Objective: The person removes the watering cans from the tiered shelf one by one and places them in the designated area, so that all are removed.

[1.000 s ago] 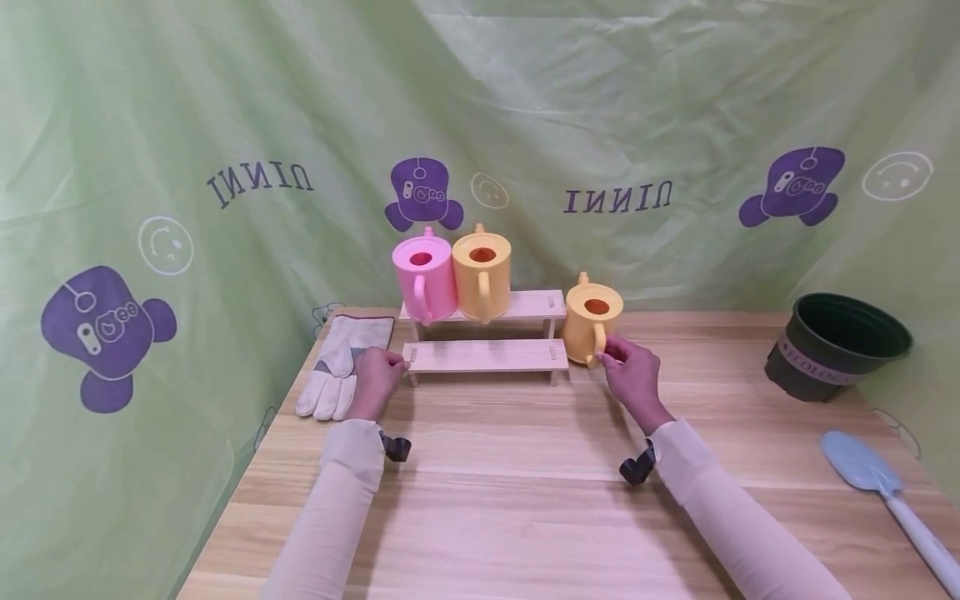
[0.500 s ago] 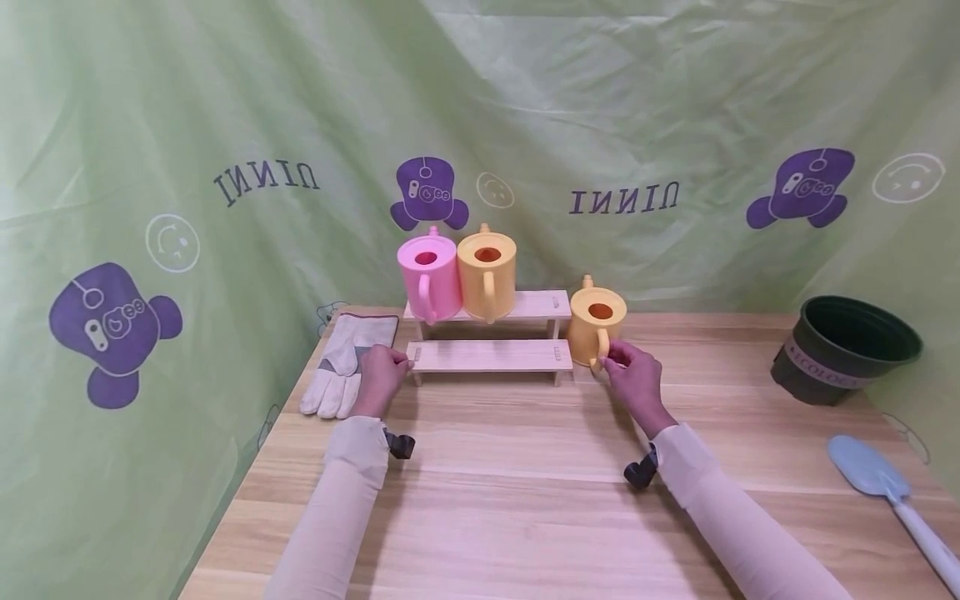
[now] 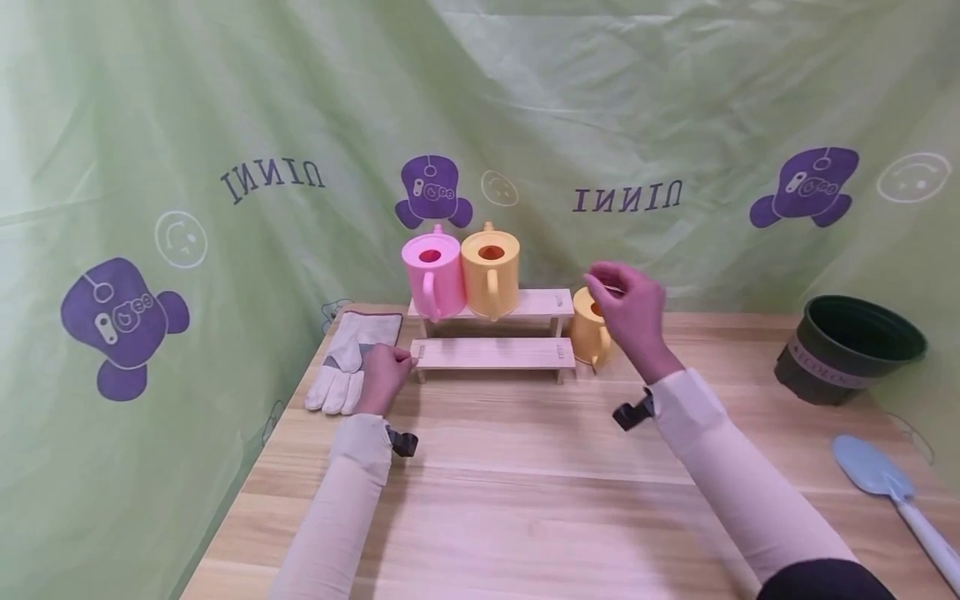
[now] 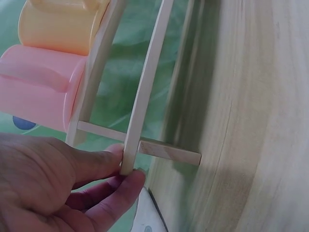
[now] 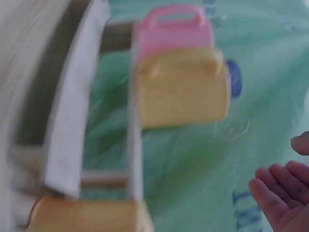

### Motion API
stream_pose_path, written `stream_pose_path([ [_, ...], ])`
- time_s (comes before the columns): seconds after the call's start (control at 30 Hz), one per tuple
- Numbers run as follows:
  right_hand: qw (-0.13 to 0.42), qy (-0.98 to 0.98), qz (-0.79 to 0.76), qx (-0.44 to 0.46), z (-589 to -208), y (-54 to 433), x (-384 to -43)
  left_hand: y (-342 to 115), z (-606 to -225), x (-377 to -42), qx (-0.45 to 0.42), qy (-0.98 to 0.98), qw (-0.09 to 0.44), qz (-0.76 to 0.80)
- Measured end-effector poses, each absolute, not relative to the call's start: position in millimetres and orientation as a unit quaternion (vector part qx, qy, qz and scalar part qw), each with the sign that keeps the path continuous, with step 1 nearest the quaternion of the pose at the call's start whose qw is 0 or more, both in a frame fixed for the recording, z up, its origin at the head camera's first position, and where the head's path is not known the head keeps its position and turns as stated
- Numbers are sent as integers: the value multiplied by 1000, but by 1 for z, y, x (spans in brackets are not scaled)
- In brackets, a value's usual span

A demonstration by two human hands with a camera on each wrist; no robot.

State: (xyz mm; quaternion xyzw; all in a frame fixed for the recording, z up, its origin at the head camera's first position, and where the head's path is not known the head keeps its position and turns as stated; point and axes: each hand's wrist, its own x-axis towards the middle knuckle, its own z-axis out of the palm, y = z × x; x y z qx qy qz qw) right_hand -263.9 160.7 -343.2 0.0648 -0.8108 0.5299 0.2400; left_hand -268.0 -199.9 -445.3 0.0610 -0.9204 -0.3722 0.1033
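My left hand (image 3: 385,379) pinches the left end of the lower step of a two-step wooden shelf (image 3: 491,354); in the left wrist view its thumb and fingers sit on either side of the board (image 4: 145,92). A pink watering can (image 3: 444,292) and a yellow watering can (image 3: 477,283) stand side by side on the upper step, handles toward me. Another yellow watering can (image 3: 583,337) stands on the table against the shelf's right end. My right hand (image 3: 633,312) is raised over it, partly covering it, fingers loosely bent and holding nothing in the right wrist view.
Work gloves (image 3: 345,358) lie left of the shelf, beside my left hand. On the right stand a dark green plant pot (image 3: 813,375) and, nearer, a light blue trowel (image 3: 870,467). A green curtain (image 3: 300,100) hangs close behind the shelf.
My right hand has let go of the right-hand yellow watering can's handle and risen above it. My left hand keeps its pinch on the shelf. The head view has shifted slightly.
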Motion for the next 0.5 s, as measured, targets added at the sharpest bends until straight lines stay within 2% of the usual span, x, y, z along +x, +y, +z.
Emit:
stream_pose_path([
  [0.1,200,-815,536,94,-334,132,-275,-205,-446,-269,62,-919,106,-374],
  [0.3,128,-826,534,128,-350,83,-295,-210,-447,-270,68,-918,101,-378],
  [0.5,127,-828,529,139,-363,62,-301,-202,-451,-272,64,-914,102,-387],
])
